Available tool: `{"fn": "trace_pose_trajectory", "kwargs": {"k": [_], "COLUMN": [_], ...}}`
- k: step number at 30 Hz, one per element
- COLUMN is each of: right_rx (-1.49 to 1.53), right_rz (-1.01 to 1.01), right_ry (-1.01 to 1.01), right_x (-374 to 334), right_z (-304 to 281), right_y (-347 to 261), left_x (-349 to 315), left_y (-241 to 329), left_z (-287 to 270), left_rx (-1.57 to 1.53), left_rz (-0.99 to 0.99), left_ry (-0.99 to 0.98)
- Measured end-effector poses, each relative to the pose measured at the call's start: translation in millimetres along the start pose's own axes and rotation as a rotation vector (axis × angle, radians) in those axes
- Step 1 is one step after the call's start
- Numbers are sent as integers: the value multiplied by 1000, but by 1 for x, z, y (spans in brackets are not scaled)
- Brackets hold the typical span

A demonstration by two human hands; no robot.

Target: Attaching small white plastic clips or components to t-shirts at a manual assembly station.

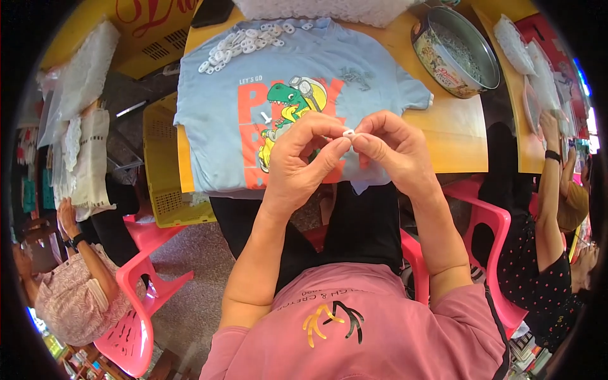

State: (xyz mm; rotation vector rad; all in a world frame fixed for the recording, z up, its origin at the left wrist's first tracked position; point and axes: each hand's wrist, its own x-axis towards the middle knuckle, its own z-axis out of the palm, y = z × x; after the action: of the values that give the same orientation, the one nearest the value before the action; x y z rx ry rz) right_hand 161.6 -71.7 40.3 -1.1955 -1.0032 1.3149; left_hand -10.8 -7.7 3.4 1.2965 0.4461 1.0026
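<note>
Between the pinched fingertips of my left hand (297, 155) and my right hand (392, 149) is a small white oval piece (348, 133) with a dark spot in its middle. Both hands grip it above a light blue T-shirt (212, 136) with a dinosaur print, spread over the table. Many similar white oval pieces (244, 44) lie heaped on the shirt's far left part. A tiny white pin-like part (266, 118) rests on the print, left of my hands. Farther right, a cluster of small clear-grey parts (356, 77) lies on the cloth.
An oval tin (443, 75) of small clear parts stands on the yellow table (453, 142) at the far right. A bubble-wrap-like white bag (329, 7) is at the back. A yellow crate (161, 183) stands left. People sit on pink chairs (136, 316) at both sides.
</note>
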Motion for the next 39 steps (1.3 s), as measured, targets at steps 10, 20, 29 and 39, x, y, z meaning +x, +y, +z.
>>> {"fn": "trace_pose_trajectory", "kwargs": {"k": [10, 20, 29, 39], "right_rx": [-115, -923, -1291, -1407], "right_rz": [-71, -491, -718, -744], "right_ry": [-37, 115, 22, -29], "right_x": [4, 49, 67, 68], "right_z": [-18, -20, -14, -20], "right_y": [-3, 2, 7, -1], "left_x": [0, 3, 0, 4], "left_y": [-3, 1, -2, -5], "left_z": [0, 1, 1, -1], "left_rx": [-27, 166, -71, -280], "left_rz": [-17, 4, -54, -92], "left_ry": [-15, -230, -31, 176]}}
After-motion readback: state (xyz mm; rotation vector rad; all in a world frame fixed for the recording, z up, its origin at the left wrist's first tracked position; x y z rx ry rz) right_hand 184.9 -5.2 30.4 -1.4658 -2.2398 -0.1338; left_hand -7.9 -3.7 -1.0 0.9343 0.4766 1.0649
